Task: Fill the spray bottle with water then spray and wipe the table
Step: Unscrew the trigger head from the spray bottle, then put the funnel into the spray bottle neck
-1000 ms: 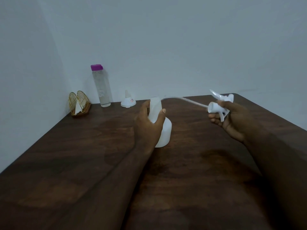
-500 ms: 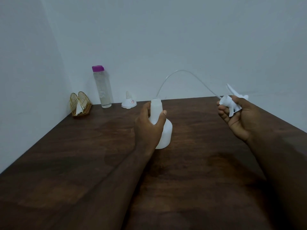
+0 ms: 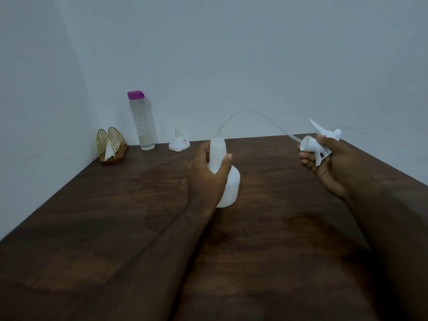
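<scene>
The bottle (image 3: 228, 188) stands upright near the middle of the table (image 3: 115, 228), its neck gripped by the left hand (image 3: 206, 179), fingers and thumb curled round it. The spray head (image 3: 317, 144) is held off to the right, clasped in the curled fingers of the right hand (image 3: 328, 165). Its thin tube (image 3: 250, 112) arcs back to the bottle's mouth; whether the tip is inside or just clear cannot be told.

If the head is pulled away sideways while the tip is caught on the rim, the bottle, probably empty and light, could be dragged over, so the left-hand grip is needed. A freed tube may spring and flick. If the head is laid down carelessly, the tube could be bent.

At the far left, by the wall, a water bottle (image 3: 142, 121) with a purple cap stands closed. A funnel (image 3: 178, 142) sits just to its right, and a wire holder (image 3: 111, 144) with something white in it is kept in the corner. Nothing lies between these and the bottle, but both hands are occupied, so one must be freed before the cap can be opened.
</scene>
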`<state>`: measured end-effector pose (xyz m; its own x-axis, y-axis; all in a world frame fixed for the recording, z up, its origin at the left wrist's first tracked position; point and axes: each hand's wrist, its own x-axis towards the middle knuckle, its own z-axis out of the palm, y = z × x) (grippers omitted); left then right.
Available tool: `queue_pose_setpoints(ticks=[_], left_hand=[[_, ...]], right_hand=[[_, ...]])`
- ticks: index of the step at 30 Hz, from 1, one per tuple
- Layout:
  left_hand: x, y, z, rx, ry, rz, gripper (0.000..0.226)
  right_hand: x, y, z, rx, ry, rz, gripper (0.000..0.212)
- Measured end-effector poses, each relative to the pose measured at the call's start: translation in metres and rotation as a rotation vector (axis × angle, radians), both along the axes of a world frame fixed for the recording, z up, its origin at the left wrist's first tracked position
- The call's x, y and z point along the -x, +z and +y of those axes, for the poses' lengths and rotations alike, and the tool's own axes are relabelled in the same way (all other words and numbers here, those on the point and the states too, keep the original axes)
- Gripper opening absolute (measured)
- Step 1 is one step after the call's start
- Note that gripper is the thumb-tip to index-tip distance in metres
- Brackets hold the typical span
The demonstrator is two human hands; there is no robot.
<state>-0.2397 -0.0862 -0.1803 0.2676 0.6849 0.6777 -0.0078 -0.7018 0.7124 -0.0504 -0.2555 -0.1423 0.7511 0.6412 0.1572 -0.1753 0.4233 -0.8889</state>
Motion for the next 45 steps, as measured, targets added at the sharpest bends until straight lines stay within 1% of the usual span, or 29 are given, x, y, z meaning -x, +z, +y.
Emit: queue_pose_setpoints(ticks=[2,4,7,8,12,15,17,19,20,21,23,24,26,27,29,31,32,34,37,40,41,42,43,45], left_hand=[[0.001,0.001,-0.001,-0.002,0.0,-0.003,0.037],[0.001,0.001,-0.001,-0.002,-0.005,0.002,0.037],[0.001,0.001,-0.002,0.004,-0.003,0.009,0.039],[0.001,0.001,-0.002,0.005,-0.002,0.008,0.04],[0.002,0.001,-0.002,0.031,-0.022,-0.007,0.044],[0.002,0.001,-0.003,0.061,-0.04,-0.013,0.054],[0.002,0.003,-0.004,0.082,-0.039,-0.012,0.058],[0.003,0.005,-0.003,0.103,-0.044,-0.038,0.055],[0.003,0.005,-0.002,0.102,-0.04,-0.058,0.051],[0.003,0.005,-0.002,0.094,-0.032,-0.087,0.046],[0.003,0.005,0.0,0.071,-0.003,-0.157,0.035],[0.003,0.005,0.001,0.061,0.019,-0.176,0.028],[0.004,0.006,0.002,0.041,0.055,-0.188,0.017],[0.004,0.006,0.002,0.03,0.062,-0.197,0.015],[0.004,0.005,0.004,0.02,0.07,-0.21,0.015],[0.004,0.006,0.005,0.017,0.085,-0.209,0.018],[0.004,0.006,0.005,0.015,0.092,-0.21,0.02],[0.004,0.006,0.005,0.002,0.108,-0.217,0.021],[0.005,0.006,0.009,-0.008,0.13,-0.219,0.023],[0.006,0.004,0.014,-0.014,0.133,-0.227,0.035],[0.007,0.004,0.016,-0.023,0.142,-0.229,0.04],[0.007,0.003,0.018,-0.033,0.152,-0.23,0.044],[0.008,0.003,0.02,-0.038,0.16,-0.228,0.046],[0.009,0.0,0.025,-0.028,0.179,-0.213,0.046]], right_hand=[[0.001,0.0,0.001,0.014,0.02,0.011,0.022],[0.002,-0.002,0.0,0.003,0.043,0.022,0.02],[0.002,-0.006,0.0,0.081,0.05,-0.011,0.022],[0.0,-0.005,0.0,0.068,0.042,0.0,0.024],[-0.004,0.002,-0.01,-0.065,-0.009,0.091,0.021],[-0.007,0.005,-0.018,-0.191,-0.061,0.137,0.019],[-0.012,0.005,-0.021,-0.292,-0.146,0.16,0.013],[-0.016,0.004,-0.022,-0.307,-0.278,0.104,0.008],[-0.018,0.002,-0.021,-0.256,-0.361,0.025,0.008],[-0.017,0.0,-0.02,-0.16,-0.449,-0.093,0.011],[-0.017,-0.012,-0.014,0.14,-0.597,-0.429,0.017],[-0.017,-0.018,-0.01,0.289,-0.633,-0.616,0.018],[-0.014,-0.028,-0.002,0.488,-0.617,-0.954,0.019],[-0.013,-0.03,0.002,0.539,-0.588,-1.069,0.019],[-0.018,-0.035,0.007,0.642,-0.529,-1.217,0.017],[-0.024,-0.041,0.01,0.788,-0.404,-1.279,0.016],[-0.025,-0.043,0.011,0.852,-0.312,-1.274,0.018],[-0.018,-0.041,0.01,0.93,-0.151,-1.211,0.015],[-0.006,-0.033,0.009,1.015,-0.057,-1.103,0.029],[-0.005,-0.031,0.008,1.046,-0.059,-1.076,0.02],[-0.006,-0.032,0.008,1.042,-0.087,-1.1,0.028],[-0.006,-0.032,0.009,1.019,-0.138,-1.123,0.03],[-0.004,-0.032,0.01,0.977,-0.201,-1.127,0.027],[0.004,-0.031,0.012,0.879,-0.304,-1.109,0.03]])
